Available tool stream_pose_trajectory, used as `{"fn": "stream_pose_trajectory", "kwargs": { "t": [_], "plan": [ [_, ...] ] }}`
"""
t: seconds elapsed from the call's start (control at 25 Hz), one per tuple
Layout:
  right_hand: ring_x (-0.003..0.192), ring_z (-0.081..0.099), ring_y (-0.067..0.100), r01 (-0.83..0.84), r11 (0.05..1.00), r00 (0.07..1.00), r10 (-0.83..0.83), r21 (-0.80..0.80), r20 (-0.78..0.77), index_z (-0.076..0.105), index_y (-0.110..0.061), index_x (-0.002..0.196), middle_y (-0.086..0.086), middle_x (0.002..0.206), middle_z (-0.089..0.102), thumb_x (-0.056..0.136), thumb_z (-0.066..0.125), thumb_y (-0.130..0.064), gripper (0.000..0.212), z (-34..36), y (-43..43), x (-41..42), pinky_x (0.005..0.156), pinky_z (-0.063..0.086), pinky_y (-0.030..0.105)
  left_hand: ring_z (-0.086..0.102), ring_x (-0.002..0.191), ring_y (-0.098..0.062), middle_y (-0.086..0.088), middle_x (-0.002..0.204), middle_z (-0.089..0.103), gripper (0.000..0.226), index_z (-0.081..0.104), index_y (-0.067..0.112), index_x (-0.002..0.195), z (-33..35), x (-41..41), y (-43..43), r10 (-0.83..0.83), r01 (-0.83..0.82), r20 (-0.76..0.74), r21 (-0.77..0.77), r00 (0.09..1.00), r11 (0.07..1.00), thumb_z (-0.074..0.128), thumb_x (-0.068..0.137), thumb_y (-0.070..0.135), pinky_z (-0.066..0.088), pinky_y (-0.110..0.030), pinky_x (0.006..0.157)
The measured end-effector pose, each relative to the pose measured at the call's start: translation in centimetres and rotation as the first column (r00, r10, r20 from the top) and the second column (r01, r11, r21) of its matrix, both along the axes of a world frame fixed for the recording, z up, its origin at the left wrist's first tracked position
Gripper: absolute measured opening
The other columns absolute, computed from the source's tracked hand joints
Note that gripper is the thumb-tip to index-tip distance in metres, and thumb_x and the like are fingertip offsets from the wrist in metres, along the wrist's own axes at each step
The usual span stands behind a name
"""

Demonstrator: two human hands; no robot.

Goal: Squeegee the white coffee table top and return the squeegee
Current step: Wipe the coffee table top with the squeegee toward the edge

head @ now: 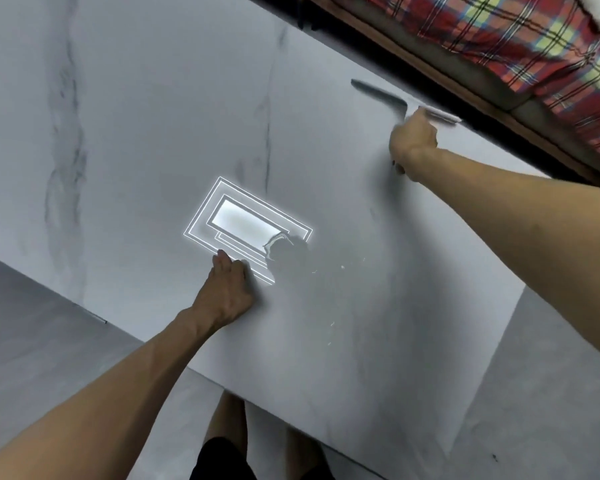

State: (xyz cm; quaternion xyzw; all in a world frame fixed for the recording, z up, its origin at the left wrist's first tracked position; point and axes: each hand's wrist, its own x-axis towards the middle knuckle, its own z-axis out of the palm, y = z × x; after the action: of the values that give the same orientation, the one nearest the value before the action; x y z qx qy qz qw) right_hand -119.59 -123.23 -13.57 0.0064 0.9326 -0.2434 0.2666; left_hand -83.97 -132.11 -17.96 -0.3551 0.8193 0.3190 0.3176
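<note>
The white coffee table top (pixel 326 168) fills most of the head view, glossy with faint grey veins. My right hand (pixel 413 140) grips the handle of the squeegee (pixel 378 93) near the far right edge of the table. The dark blade is blurred and lies on the surface, close to that edge. My left hand (pixel 231 289) rests on the table near its front edge, fingers down on the surface. A bright reflection of a ceiling light (pixel 246 226) shines on the top just beyond my left hand.
A bed with a red plaid cover (pixel 534 39) and a wooden frame (pixel 447 77) runs along the table's far right side. Grey floor (pixel 49 323) shows at the left and lower right. My legs (pixel 236 438) stand at the table's near edge.
</note>
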Motion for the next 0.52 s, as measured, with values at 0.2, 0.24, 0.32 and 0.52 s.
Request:
{"fn": "stream_pose_trajectory", "kwargs": {
  "t": [0.2,0.24,0.32,0.52],
  "plan": [
    [0.122,0.049,0.038,-0.306,0.945,0.942,0.318,0.112,-0.109,0.014,-0.007,0.151,0.022,0.139,0.046,0.095,0.035,-0.012,0.060,-2.3,-6.0,3.9,0.074,0.040,0.024,0.000,0.148,-0.044,-0.038,0.154,0.002,0.040,0.041,-0.007,0.120,0.0,0.1,0.1,0.035,-0.035,0.012,0.028,0.999,0.999,0.041,0.081,-0.001,0.019,-0.042,0.119],
    [0.115,0.053,0.040,-0.395,0.912,0.904,0.407,0.111,-0.128,0.016,-0.012,0.151,0.020,0.131,0.053,0.093,0.036,-0.011,0.060,-2.4,-6.1,5.5,0.078,0.044,0.035,0.001,0.148,-0.043,-0.037,0.154,0.004,0.038,0.042,-0.007,0.119,0.1,0.2,0.0,0.037,-0.037,0.002,0.026,0.999,0.999,0.041,0.082,-0.001,0.021,-0.042,0.118],
    [0.105,0.056,0.043,-0.613,0.784,0.772,0.621,0.099,-0.137,0.018,-0.022,0.150,0.020,0.119,0.061,0.093,0.038,-0.014,0.061,-2.7,-5.2,9.4,0.078,0.039,0.036,0.002,0.148,-0.041,-0.036,0.154,0.007,0.035,0.043,-0.007,0.118,0.4,0.4,0.0,0.050,-0.050,-0.016,0.028,0.999,0.998,0.041,0.084,0.001,0.025,-0.043,0.115],
    [0.090,0.060,0.038,-0.848,0.504,0.497,0.864,0.167,-0.083,0.013,-0.036,0.151,0.014,0.106,0.061,0.099,0.034,-0.021,0.059,-1.9,3.4,16.5,0.079,0.045,0.042,0.050,0.111,-0.043,-0.020,0.117,0.050,0.015,0.041,0.005,0.103,1.4,1.7,0.3,0.200,-0.208,-0.149,-0.041,0.968,0.977,0.039,0.088,0.002,0.038,-0.040,0.077]
  ]
}}
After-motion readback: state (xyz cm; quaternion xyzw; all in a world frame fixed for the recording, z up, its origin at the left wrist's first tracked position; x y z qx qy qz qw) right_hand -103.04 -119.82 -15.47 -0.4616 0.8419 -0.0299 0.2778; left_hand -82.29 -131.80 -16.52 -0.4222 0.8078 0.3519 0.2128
